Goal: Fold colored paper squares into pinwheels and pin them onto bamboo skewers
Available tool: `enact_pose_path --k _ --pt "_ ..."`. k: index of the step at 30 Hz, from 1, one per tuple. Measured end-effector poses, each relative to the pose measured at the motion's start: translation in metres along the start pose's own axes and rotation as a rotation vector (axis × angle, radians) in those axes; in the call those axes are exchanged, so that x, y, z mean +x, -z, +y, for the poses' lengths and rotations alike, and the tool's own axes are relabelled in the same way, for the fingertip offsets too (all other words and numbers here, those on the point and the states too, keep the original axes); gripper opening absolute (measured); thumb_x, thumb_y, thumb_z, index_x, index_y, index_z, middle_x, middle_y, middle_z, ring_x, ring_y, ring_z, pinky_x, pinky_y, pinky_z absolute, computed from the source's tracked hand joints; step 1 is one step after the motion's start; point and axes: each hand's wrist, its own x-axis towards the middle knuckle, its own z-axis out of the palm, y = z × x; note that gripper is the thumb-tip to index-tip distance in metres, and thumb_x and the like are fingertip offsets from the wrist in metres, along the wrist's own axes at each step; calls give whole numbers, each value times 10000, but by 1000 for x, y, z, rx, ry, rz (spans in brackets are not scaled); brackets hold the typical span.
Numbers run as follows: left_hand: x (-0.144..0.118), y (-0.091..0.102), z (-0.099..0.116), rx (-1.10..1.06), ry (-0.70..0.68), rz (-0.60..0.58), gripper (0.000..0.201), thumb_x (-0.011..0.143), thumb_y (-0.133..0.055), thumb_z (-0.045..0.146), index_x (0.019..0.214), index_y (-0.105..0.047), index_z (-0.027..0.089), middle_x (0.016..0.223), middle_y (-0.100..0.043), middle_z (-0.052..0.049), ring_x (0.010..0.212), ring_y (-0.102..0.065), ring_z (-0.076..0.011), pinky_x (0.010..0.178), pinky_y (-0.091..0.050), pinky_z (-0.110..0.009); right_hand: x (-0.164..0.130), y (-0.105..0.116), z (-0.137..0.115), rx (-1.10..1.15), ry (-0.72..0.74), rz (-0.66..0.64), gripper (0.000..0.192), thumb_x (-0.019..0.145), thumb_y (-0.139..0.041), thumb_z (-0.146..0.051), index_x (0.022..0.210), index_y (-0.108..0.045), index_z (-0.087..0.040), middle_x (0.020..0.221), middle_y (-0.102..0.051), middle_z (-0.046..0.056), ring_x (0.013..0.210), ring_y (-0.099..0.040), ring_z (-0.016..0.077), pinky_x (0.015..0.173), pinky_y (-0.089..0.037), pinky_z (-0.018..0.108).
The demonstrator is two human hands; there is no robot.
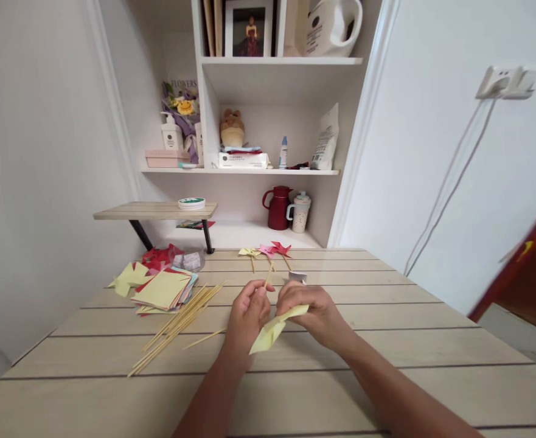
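Note:
Above the middle of the tabletop, my left hand (248, 313) is closed around a thin wooden stick (269, 274), whose end points up past the fingertips. Close beside it, my right hand (321, 313) pinches a pale yellow paper pinwheel (270, 334). The pinwheel's folded blades hang down between both hands, and my right fingers partly hide its middle. Whether the stick touches the pinwheel cannot be seen. A loose stick (204, 339) lies left of my left wrist. Behind my right fingers sits a small greyish-white object (297, 277), too blurred to name.
To the left lie a bundle of sticks (176, 328), stacked coloured paper squares (162, 291), a yellow folded paper (128, 278) and red paper pieces (157, 258). Yellow, pink and red pinwheels (280, 248) rest at the back. A small raised shelf (153, 210) stands back left.

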Motion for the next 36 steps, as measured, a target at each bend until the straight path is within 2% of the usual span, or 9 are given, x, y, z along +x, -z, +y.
enact_pose_path --k 3,5,10,16,18,21,26,31,36 --pt "0 4 4 -90 10 10 338 819 -697 487 931 -627 176 532 -330 90 486 -278 -71 495 -269 -191 17 -3 1 59 -14 -122 42 845 -745 -244 826 -780 -232 715 -724 17 753 -621 164 879 -538 378" --pt "-1 4 8 -117 -11 41 333 810 -709 477 939 -634 179 555 -385 74 508 -332 -75 515 -296 -191 25 -3 3 48 4 -147 65 862 -726 -245 831 -781 -227 731 -727 23 752 -617 161 850 -545 366" --pt "-5 -1 11 18 -18 93 355 811 -690 512 932 -644 182 593 -472 49 511 -336 -72 473 -253 -177 18 2 11 -65 71 73 56 863 -721 -225 854 -775 -214 769 -703 50 758 -633 181 672 -532 323" --pt "-4 -3 4 163 -33 90 349 790 -681 499 920 -692 176 767 -618 -14 499 -283 -52 443 -215 -185 7 20 7 -159 198 216 95 870 -702 -187 891 -774 -245 774 -731 53 774 -648 211 693 -543 375" --pt "-4 -3 2 173 -71 65 318 805 -657 449 948 -709 169 730 -594 -5 483 -228 -47 440 -193 -198 8 24 1 -190 250 230 97 879 -696 -207 902 -780 -250 767 -738 56 770 -657 223 698 -548 393" --pt "-4 -1 0 164 -78 42 285 807 -635 387 951 -720 156 584 -425 49 483 -184 -55 444 -166 -204 9 27 -8 -209 319 239 114 880 -695 -199 914 -785 -259 742 -745 50 740 -660 225 685 -549 404" --pt "-7 2 -5 170 -83 -43 290 810 -606 333 1011 -724 160 536 -280 78 493 -201 -74 463 -177 -209 8 30 -14 -221 383 263 180 879 -685 -160 965 -787 -282 757 -759 45 742 -662 227 689 -545 416" --pt "-11 1 -5 238 -138 -48 296 820 -579 333 1001 -734 158 548 -321 61 502 -221 -81 467 -197 -214 8 27 -16 -210 374 236 161 911 -652 -202 946 -790 -277 753 -764 50 724 -669 221 683 -554 415" --pt "-15 -4 -1 372 -247 1 242 808 -571 276 931 -755 180 578 -495 22 515 -363 -105 470 -297 -218 9 23 -17 -184 383 222 171 909 -653 -187 944 -792 -281 749 -767 43 715 -669 213 671 -549 400"
